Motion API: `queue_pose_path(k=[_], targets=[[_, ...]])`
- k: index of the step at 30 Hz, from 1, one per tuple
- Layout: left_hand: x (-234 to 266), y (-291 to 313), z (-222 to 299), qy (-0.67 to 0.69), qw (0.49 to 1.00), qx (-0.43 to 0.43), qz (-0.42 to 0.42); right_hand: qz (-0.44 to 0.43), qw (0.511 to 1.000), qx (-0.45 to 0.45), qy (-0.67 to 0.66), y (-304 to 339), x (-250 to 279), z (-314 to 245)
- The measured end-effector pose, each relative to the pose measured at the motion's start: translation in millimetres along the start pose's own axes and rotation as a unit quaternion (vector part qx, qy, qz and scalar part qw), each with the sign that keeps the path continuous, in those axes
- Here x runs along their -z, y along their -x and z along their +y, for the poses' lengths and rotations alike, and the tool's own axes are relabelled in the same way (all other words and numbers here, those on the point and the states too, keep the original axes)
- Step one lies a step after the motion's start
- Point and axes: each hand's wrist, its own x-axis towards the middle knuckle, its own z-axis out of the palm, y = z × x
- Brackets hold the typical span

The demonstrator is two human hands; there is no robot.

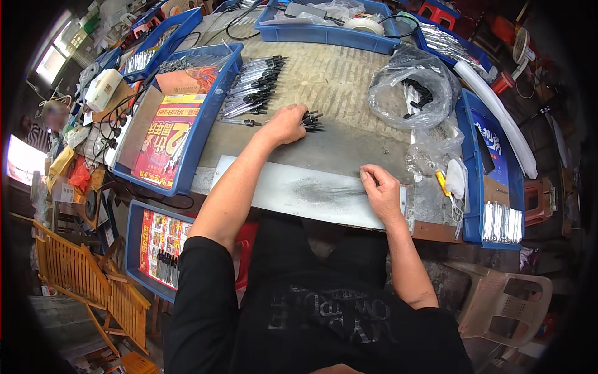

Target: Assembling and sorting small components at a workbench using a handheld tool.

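My left hand (287, 125) is closed over a small bunch of black-tipped, pen-like pieces (313, 123), whose dark ends stick out past my fingers. To its left one more such piece (243, 122) lies apart. Beyond that, several slim pen-like pieces (254, 87) with clear barrels and black ends lie in a stacked row. My right hand (381, 192) is at the right end of a pale, smudged metal plate (283, 187), its fingers curled in towards the thumb. Whatever it may hold is hidden.
Blue trays (182, 181) stand left, with another (327, 36) at the back and one (473, 206) at the right. A clear plastic bag (389, 93) with black parts sits right of centre. A yellow-handled tool (443, 183) lies near the right edge. A plastic chair (504, 305) stands lower right.
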Motion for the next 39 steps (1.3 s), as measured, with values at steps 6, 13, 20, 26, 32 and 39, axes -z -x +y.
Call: queue_pose_path(k=[6, 13, 20, 26, 32, 39], targets=[[-5, 8, 13, 0.046, 0.999, -0.012, 0.024, -0.001, 1.0, 0.001, 0.001, 0, 0, 0], [-5, 13, 27, 0.118, 0.99, -0.011, 0.078, -0.003, 1.0, 0.001, 0.0, 0, -1, -1], [-8, 6, 43, 0.486, 0.849, 0.003, 0.206, 0.0, 1.0, -0.001, 0.003, 0, 1, 1], [-21, 13, 34, 0.518, 0.818, -0.012, 0.248, -0.002, 1.0, 0.002, -0.004, -2, 0, -1], [-26, 27, 31, 0.566, 0.793, -0.003, 0.225, 0.001, 1.0, -0.007, 0.0, 0, 0, -1], [-20, 37, 41, 0.558, 0.793, 0.004, 0.243, 0.003, 1.0, 0.003, -0.004, 2, 0, -1]])
